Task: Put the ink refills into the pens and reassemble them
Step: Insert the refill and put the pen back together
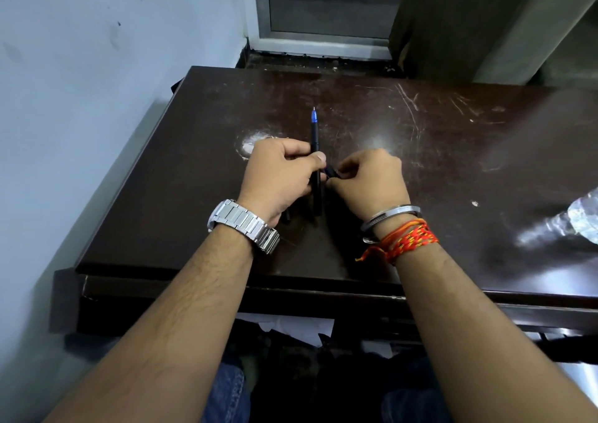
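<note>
Both forearms stretched forward over a dark, scratched table (420,150), wrists nearly level, knuckles up. Left hand (278,176) curled closed around a black pen (315,150), thumb pressed on the barrel; blue tip pointing away beyond the fist, back end jutting out below it toward the body. Right hand (369,180) just right of that grip, fingers pinched shut on a small black part (331,172) touching or nearly touching the barrel; what the part is, too small to tell. Another dark piece (287,215) poking out under the left palm, mostly hidden. Off to the far right, well apart from both hands, a clear plastic bottle (582,215) at the table edge. Closer in, a metal watch (246,225) on the left wrist, a steel bangle (391,217) and orange threads (407,239) on the right.
</note>
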Demonstrator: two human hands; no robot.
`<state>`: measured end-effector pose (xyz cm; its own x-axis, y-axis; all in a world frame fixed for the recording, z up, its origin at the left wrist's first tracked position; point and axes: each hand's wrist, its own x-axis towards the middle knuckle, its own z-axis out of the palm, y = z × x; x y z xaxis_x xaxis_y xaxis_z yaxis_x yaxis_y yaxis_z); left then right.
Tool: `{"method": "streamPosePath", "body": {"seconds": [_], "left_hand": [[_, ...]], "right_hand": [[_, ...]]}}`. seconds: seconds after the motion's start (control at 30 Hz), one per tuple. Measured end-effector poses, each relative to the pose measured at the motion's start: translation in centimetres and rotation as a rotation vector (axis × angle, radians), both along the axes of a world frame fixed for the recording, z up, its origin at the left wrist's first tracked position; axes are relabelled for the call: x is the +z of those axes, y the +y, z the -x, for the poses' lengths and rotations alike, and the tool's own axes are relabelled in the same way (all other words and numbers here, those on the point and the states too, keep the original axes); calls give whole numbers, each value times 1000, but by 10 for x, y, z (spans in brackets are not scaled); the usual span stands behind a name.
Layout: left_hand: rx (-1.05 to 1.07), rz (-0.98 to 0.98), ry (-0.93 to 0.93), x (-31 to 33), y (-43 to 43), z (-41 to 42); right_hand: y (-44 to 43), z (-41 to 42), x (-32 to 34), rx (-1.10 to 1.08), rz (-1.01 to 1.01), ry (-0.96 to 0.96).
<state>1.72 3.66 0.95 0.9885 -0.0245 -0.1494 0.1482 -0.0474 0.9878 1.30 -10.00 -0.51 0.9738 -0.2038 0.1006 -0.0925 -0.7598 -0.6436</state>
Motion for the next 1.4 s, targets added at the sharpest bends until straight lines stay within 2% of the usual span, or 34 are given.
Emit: {"method": "streamPosePath", "body": {"seconds": [0.07, 0.13, 0.27, 0.37, 0.47, 0.6, 0.83, 1.4], "left_hand": [[-52, -23, 23, 1, 0, 2], [-110, -58, 47, 1, 0, 2], [-203, -78, 102, 2, -3, 3], [-267, -64, 119, 3, -6, 6], [-260, -3, 127, 4, -11, 9], [-213, 92, 127, 3, -17, 9], [-185, 83, 100, -2, -19, 8], [-191, 80, 137, -3, -19, 7]], "right_hand": [[0, 0, 2, -72, -107, -87], [-3, -4, 5, -122, -297, -131], [-4, -10, 5, -101, -645, -150], [-3, -9, 9, -80, -994, -160], [-2, -8, 15, -37, -1161, -187], [2, -4, 20, -42, -1230, -242], [0, -3, 20, -23, -1263, -299], [-4, -8, 17, -24, -1171, -342]]}}
